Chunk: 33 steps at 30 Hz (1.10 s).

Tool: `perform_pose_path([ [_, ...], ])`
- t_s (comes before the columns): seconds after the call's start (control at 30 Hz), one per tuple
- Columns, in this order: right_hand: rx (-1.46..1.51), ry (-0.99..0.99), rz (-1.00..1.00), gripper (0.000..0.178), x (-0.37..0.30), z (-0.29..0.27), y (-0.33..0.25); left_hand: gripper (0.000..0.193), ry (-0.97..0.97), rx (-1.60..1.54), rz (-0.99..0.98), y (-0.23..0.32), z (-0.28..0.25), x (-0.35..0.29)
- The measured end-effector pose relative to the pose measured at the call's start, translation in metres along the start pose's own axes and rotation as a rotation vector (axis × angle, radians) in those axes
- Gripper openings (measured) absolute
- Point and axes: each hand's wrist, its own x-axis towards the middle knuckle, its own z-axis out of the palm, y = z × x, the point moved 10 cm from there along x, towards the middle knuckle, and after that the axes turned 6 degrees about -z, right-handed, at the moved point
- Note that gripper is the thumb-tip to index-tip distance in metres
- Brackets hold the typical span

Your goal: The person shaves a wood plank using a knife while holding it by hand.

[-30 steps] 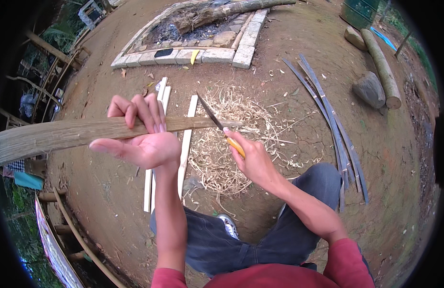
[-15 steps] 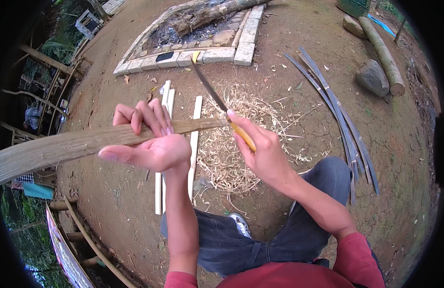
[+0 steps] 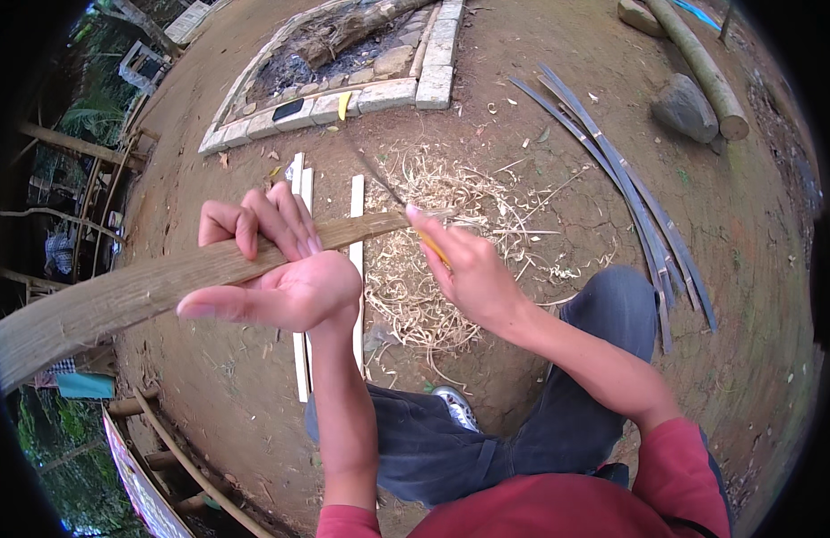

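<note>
A long, flat wooden strip (image 3: 146,285) runs from the left edge of the view toward the middle, its narrow end tapering past the knife. Around its middle, my left hand (image 3: 289,260) is closed, fingers over the far edge and palm beneath, with the thumb stretched out to the left. My right hand (image 3: 473,273) grips a knife (image 3: 431,244) by its yellow handle. The thin dark blade points up and away to the left, looking blurred, and crosses the strip close to its narrow end. Under both lies a heap of pale curled shavings (image 3: 424,296).
Pale strips (image 3: 358,269) lie left of the shavings, and dark long strips (image 3: 626,170) to the right. Beyond is a brick-edged fire pit (image 3: 388,93) with a yellow curved piece (image 3: 344,105) and a phone-like dark slab (image 3: 288,109). A rock (image 3: 684,109) and log (image 3: 706,67) lie far right.
The whole view has shifted a little. The knife blade has turned and now looks thinner and blurred. More of the strip's narrow end shows beyond the blade. Both hands keep their grips.
</note>
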Motion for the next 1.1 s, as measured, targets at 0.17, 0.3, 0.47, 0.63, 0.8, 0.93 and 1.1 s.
perform_pose_path([
  [0.17, 0.079, -0.119, 0.194, 0.048, -0.008, -0.006, 0.015, 0.069, -0.075, 0.064, 0.007, 0.001, 0.014, -0.009],
  [0.3, 0.023, -0.002, -0.003, 0.051, 0.01, -0.023, -0.013, 0.072, -0.021, 0.103, -0.027, 0.002, 0.006, -0.004],
  [0.47, -0.068, -0.247, 0.216, 0.05, -0.019, 0.018, 0.032, 0.07, -0.042, 0.046, -0.012, -0.001, 0.004, -0.006],
  [0.63, 0.065, 0.085, -0.017, 0.048, 0.018, -0.04, -0.022, 0.07, -0.024, 0.117, 0.034, 0.003, 0.01, -0.001],
  [0.8, -0.103, -0.32, 0.353, 0.045, -0.032, 0.026, 0.047, 0.068, -0.031, 0.103, 0.071, 0.006, 0.013, -0.005],
  [0.93, 0.066, -0.204, 0.253, 0.045, -0.008, 0.01, 0.023, 0.067, -0.057, 0.058, 0.097, 0.007, 0.008, 0.002],
  [1.1, 0.052, 0.118, -0.065, 0.048, 0.007, -0.028, -0.015, 0.067, -0.063, 0.049, 0.105, 0.008, 0.016, -0.003],
])
